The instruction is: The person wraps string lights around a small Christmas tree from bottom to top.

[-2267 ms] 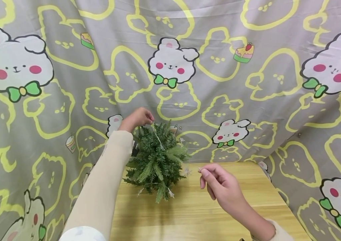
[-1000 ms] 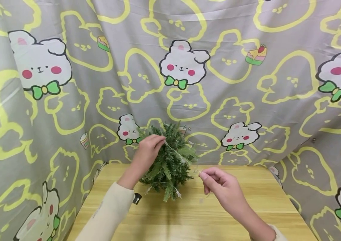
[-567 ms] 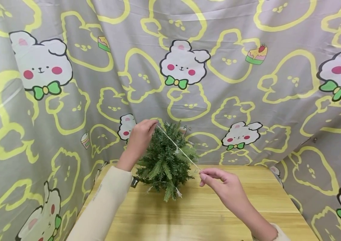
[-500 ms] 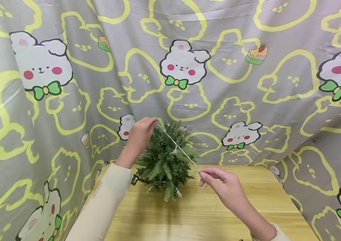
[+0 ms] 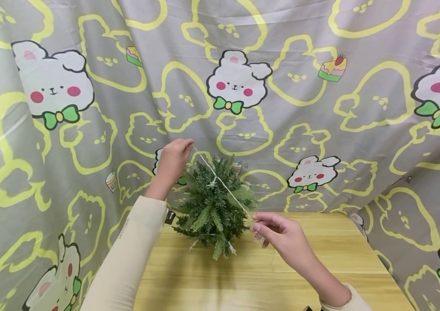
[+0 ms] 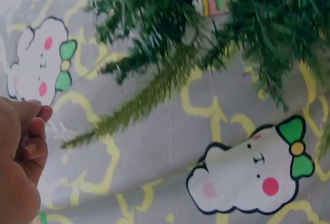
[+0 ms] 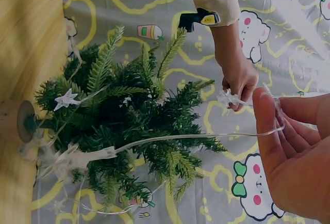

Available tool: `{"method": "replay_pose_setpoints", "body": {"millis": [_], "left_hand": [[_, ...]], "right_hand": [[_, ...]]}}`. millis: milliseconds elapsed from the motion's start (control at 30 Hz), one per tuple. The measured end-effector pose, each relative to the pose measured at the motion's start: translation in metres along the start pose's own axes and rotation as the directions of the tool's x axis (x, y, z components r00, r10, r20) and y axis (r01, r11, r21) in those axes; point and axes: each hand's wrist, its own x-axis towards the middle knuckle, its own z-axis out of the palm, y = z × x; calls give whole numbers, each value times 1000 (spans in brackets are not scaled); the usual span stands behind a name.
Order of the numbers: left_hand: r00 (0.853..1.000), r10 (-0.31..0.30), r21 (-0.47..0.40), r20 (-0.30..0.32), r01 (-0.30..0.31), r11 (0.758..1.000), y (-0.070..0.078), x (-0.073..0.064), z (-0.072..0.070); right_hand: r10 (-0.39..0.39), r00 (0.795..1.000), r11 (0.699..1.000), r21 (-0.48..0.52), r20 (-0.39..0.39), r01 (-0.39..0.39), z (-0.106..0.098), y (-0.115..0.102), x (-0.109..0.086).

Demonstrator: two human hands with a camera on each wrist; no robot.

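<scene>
A small artificial Christmas tree (image 5: 213, 207) stands on the wooden table, its round wooden base (image 7: 19, 121) showing in the right wrist view. My left hand (image 5: 173, 162) is raised at the tree's upper left, pinching a string of star lights (image 5: 225, 186) between thumb and fingers. The clear wire runs taut and slanting across the front of the tree to my right hand (image 5: 282, 235), which pinches it low on the right. A star (image 5: 213, 183) hangs along this stretch. In the right wrist view, another star (image 7: 67, 100) sits among the lower branches.
A grey curtain (image 5: 301, 108) printed with rabbits hangs behind the table and along both sides. The wooden table (image 5: 301, 280) stretches in front of the tree. A black camera mount (image 7: 198, 20) sits on the left wrist.
My left hand came down over the tree, then rose up and left, drawing the wire taut. A star on the wire shifted up and left with it. My right hand stayed nearly in place.
</scene>
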Motion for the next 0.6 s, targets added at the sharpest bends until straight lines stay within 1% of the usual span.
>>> {"method": "replay_pose_setpoints", "body": {"millis": [100,200,333,433,600], "left_hand": [[1000,-11,2,5,11,1000,-8,3,0],[999,-35,-3,24,36,999,-15,6,0],[996,-80,8,48,80,997,-22,9,-1],[992,-116,8,58,116,993,-28,12,-3],[979,-180,9,97,180,984,-40,13,-8]], "right_hand": [[28,999,1000,-11,18,-27,2,3,2],[45,999,999,-20,31,-44,6,6,4],[22,999,999,-24,47,-21,11,7,5],[26,997,999,-20,67,-25,15,6,5],[83,988,996,-39,127,-79,17,3,2]]}}
